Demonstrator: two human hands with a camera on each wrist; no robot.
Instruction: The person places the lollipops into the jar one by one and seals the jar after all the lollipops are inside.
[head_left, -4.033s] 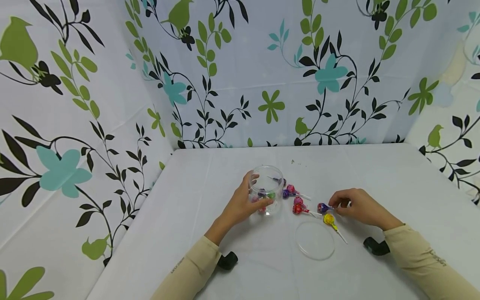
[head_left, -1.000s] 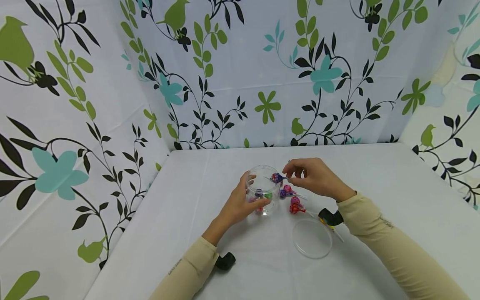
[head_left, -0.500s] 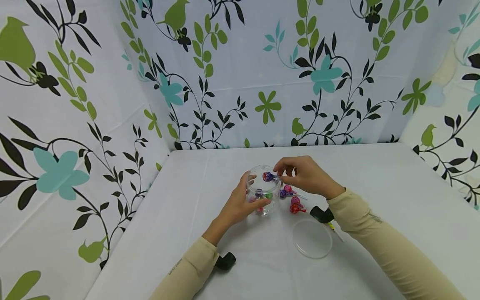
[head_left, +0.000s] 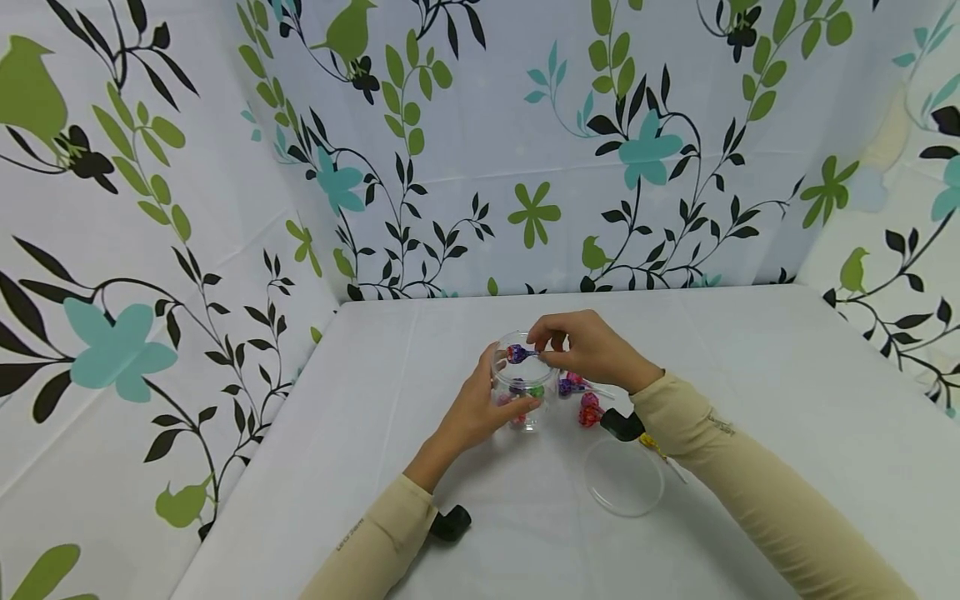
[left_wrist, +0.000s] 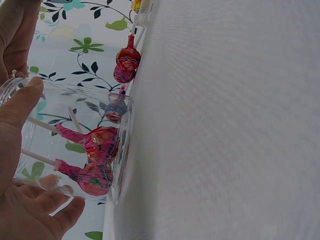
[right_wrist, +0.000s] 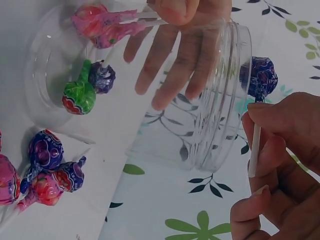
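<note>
While the left hand (head_left: pixel 480 408) wraps its fingers round the clear jar (head_left: pixel 525 383) on the white worktop (head_left: pixel 750 383), the right hand (head_left: pixel 592 350) pinches a purple lollipop (head_left: pixel 516 353) by its stick right over the jar's mouth; from the left wrist, pink lollipops (left_wrist: pixel 97 160) lie inside the jar; from the right wrist, the purple lollipop sits at the rim, a green lollipop (right_wrist: pixel 79 97) within
</note>
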